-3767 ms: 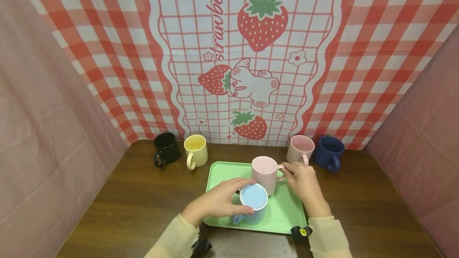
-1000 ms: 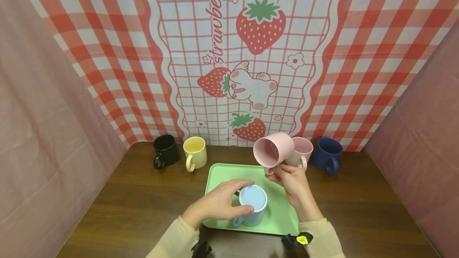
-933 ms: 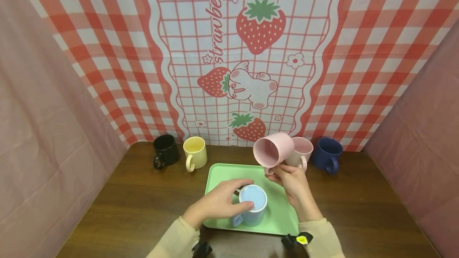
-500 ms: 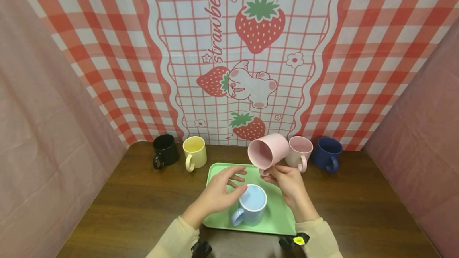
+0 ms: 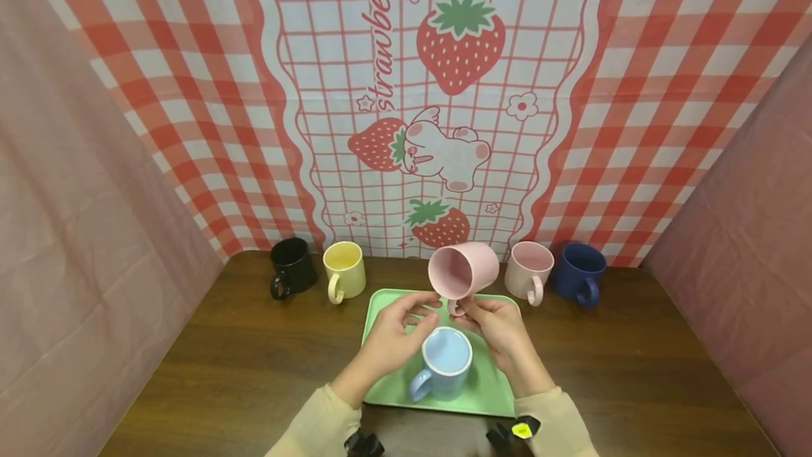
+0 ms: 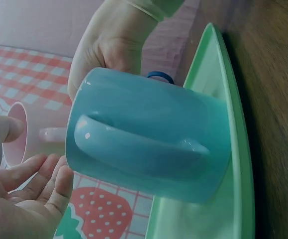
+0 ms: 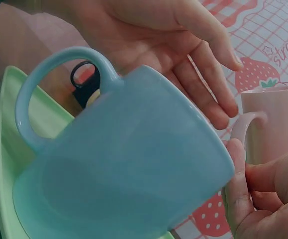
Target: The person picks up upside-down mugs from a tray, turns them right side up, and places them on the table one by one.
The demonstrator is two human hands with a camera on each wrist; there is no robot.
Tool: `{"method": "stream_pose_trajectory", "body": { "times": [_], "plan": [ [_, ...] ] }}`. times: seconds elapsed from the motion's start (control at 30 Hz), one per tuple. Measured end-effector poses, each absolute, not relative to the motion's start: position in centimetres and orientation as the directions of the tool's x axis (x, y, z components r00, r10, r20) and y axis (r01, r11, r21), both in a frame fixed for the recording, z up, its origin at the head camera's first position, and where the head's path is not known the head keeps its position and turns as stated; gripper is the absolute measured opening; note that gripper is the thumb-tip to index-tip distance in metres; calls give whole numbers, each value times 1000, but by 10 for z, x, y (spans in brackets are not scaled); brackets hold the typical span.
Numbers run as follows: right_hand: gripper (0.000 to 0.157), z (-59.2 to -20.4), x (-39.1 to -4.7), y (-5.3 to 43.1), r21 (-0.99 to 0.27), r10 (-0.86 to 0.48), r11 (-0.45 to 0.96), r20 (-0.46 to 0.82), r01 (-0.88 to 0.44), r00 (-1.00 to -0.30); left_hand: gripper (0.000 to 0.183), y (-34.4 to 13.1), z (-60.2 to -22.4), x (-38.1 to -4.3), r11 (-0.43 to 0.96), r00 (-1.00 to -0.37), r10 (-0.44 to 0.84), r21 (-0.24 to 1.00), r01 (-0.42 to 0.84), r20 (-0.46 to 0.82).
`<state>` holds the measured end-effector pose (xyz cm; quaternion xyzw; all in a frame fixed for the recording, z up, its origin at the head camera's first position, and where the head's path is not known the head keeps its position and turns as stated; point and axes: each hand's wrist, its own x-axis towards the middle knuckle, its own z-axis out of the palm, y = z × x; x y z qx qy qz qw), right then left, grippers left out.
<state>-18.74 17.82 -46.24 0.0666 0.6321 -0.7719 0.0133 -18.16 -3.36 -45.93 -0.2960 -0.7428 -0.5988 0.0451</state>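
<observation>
My right hand (image 5: 504, 337) pinches the handle of a pink mug (image 5: 477, 266), holding it raised over the back of the green tray (image 5: 485, 383). The mug is tipped on its side, mouth facing left and handle down. My left hand (image 5: 390, 340) is just left of it, fingers loosely bent and holding nothing; in the right wrist view its palm (image 7: 148, 35) faces the pink mug. A light blue mug (image 5: 447, 365) stands upside down on the tray between the hands, handle toward the front left. The left wrist view shows this blue mug (image 6: 144, 139) up close.
Along the back of the wooden table (image 5: 216, 372) stand a black mug (image 5: 294, 266) and a yellow mug (image 5: 345, 272) on the left. Another pink mug (image 5: 528, 275) and a dark blue mug (image 5: 579, 273) are on the right. A strawberry-print cloth (image 5: 459, 44) hangs behind.
My right hand has lifted the pink mug off the tray, tipped it sideways and carried it slightly left. My left hand has come away from the blue mug and moved up beside the pink one.
</observation>
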Motion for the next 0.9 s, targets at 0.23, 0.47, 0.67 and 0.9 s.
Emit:
{"method": "stream_pose_trajectory", "body": {
  "times": [0.23, 0.47, 0.67, 0.9],
  "plan": [
    [28, -465, -185, 173, -968, 37, -222, -129, 118, -991, 27, -29, -456, -180, 133, -835, 393, 875, 465, 384],
    [30, -463, -183, 169, -968, 28, -222, -128, 119, -991, 28, -26, -454, -180, 65, -832, 426, 905, 420, 355],
    [25, -458, -181, 168, -979, 56, -183, -99, 87, -994, 31, -18, -450, -180, -51, -831, 459, 944, 327, 313],
    [25, -447, -176, 166, -989, 31, -127, -81, 77, -996, 26, -12, -447, -179, -23, -839, 459, 948, 318, 293]
  ]
}}
